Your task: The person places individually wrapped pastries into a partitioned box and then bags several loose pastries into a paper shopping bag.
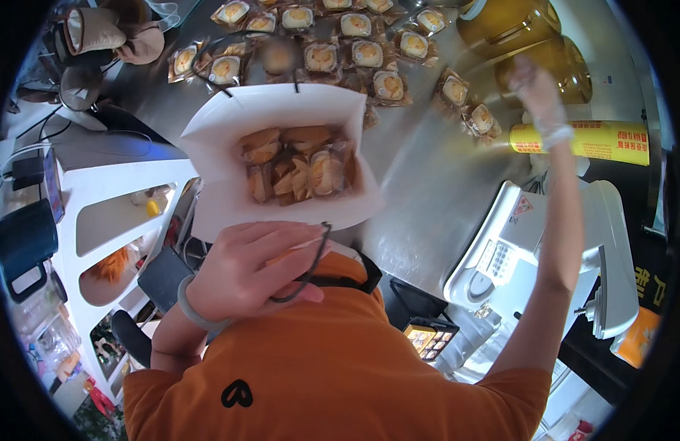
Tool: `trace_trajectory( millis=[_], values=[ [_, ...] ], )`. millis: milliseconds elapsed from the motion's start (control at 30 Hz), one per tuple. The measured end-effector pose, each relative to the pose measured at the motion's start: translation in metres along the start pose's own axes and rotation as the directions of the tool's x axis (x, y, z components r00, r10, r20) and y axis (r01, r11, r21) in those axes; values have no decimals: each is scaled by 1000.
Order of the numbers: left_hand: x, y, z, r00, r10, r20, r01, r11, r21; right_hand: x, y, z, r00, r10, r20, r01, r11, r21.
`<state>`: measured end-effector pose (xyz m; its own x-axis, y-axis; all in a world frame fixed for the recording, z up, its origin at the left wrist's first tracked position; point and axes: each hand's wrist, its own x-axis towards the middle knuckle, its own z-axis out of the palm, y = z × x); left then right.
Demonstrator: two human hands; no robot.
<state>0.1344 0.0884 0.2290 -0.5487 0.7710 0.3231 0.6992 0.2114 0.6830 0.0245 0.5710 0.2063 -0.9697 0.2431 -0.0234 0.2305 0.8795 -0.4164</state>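
A white paper bag (222, 158) stands open in front of me on the metal table. Several wrapped pastries (296, 173) lie inside it. My left hand (255, 261) is closed on the bag's near edge, with the dark cord handle (314, 261) looping past its fingers. My right hand (534, 92), in a clear plastic glove, is raised at the upper right, near the amber plastic containers. Motion smears its fingers, and I see no thing in it. Rows of individually wrapped pastries (356, 55) cover the table's far side, and a few more (481, 119) lie nearer that hand.
Two amber containers (545, 73) stand at the far right. Below them lie a long yellow box (604, 142) and a white machine with a keypad (567, 220). A white shelf unit (127, 176) stands to the left, with a dark mug (27, 239) beside it.
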Motion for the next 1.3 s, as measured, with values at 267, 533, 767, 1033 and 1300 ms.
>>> trace_trajectory(
  millis=[267, 533, 767, 1033, 1300],
  values=[
    [2, 6, -1, 991, -137, 9, 137, 991, 0, -25, 183, 163, 972, 234, -25, -233, 940, -251],
    [5, -1, 1, 997, -77, 21, 78, 994, -72, -82, 103, 116, 925, -33, -379, -110, 930, -350],
    [2, -7, -4, 993, 62, 101, -58, 997, -42, -132, -116, 16, 952, -291, -96, 306, 919, 248],
    [-24, -3, 2, 991, 131, -17, -130, 990, 48, -111, -307, 24, 562, -475, 677, 560, 821, 112],
    [-27, -4, 8, 986, 141, -86, -140, 990, 13, -125, -304, 140, 352, -316, 881, 888, 412, -207]
  ],
)
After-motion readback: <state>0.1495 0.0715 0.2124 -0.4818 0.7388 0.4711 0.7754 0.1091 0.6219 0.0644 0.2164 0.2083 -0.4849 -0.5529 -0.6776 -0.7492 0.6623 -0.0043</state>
